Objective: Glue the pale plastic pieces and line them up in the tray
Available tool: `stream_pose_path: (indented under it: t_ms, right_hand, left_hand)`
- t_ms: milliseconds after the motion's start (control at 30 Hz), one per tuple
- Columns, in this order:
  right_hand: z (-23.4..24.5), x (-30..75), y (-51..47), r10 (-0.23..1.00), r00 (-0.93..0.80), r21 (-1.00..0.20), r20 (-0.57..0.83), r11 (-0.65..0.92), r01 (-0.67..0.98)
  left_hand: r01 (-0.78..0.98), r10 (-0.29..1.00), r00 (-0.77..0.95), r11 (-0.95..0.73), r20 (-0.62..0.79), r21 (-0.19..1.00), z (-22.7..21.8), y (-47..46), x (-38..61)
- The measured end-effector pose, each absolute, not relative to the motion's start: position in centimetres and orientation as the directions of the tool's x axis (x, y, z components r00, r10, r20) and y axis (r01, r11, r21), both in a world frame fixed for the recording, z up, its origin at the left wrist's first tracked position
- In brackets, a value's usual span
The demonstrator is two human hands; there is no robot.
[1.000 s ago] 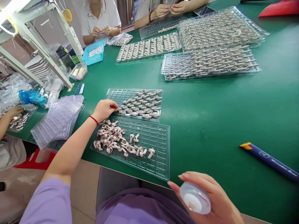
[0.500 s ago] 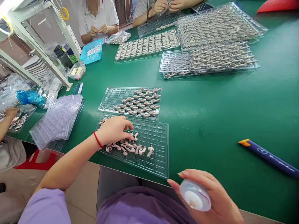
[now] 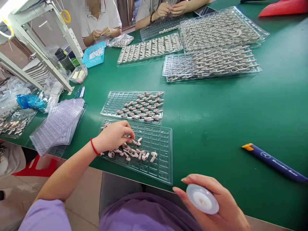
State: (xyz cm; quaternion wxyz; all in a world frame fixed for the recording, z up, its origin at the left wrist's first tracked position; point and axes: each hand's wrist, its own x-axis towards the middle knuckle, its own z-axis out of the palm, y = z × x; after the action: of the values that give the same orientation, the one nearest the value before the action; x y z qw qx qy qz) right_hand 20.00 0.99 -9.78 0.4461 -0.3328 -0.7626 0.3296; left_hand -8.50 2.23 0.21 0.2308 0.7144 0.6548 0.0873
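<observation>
My left hand [image 3: 115, 136], with a red cord at the wrist, reaches over the nearer clear plastic tray [image 3: 160, 166]. Its thumb and index finger close in a pinch on a small whitish earbud shell [image 3: 132, 140], partly hidden by the fingertips. Just right of them lies another earbud shell [image 3: 139, 141]. More loose shells [image 3: 131, 153] are heaped below and beside the hand on the tray. Near the table's front edge, my right hand [image 3: 220, 203] curls around a round translucent container [image 3: 202, 199] with a white middle, seen end-on; thumb and forefinger tips stand apart beyond it.
Behind lies a tray partly filled with shells in rows [image 3: 144, 107]. Empty trays [image 3: 57, 125] are stacked at left. Filled trays [image 3: 221, 29], a blue basket [image 3: 92, 59] and co-workers' hands [image 3: 163, 9] are at the back. A dark blue tube-shaped item [image 3: 274, 163] lies at right.
My left hand has drawn back slightly to the left, its fingertips now at a shell. My right hand still holds the container, tilted a little differently. A co-worker's hand at far left has gone out of view.
</observation>
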Motion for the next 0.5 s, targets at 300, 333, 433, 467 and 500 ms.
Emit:
stream_pose_path:
  t_ms: [300,333,433,467,500]
  right_hand:
    - [-9.0,19.7,-0.3,0.793,-0.452,-0.891,0.408,0.453,-0.01]
    - [-9.2,19.8,-0.7,0.786,-0.469,-0.895,0.402,0.446,-0.018]
    - [-10.2,20.0,-1.6,0.774,-0.51,-0.905,0.375,0.425,-0.019]
    - [-10.4,20.2,-1.8,0.766,-0.53,-0.905,0.363,0.426,-0.005]
    - [-10.7,20.4,-1.9,0.753,-0.555,-0.9,0.353,0.436,0.018]
  left_hand:
    - [0.282,0.924,-0.252,0.356,-0.289,0.891,-1.8,-7.8,-2.7]
    - [0.185,0.889,-0.296,0.412,-0.349,0.892,-2.4,-8.6,-2.2]
    - [-0.112,0.781,-0.37,0.5,-0.503,0.859,-3.9,-10.1,-1.4]
    - [-0.173,0.753,-0.387,0.508,-0.532,0.844,-4.3,-10.4,-1.3]
    - [-0.208,0.733,-0.403,0.51,-0.548,0.835,-4.5,-10.6,-1.2]
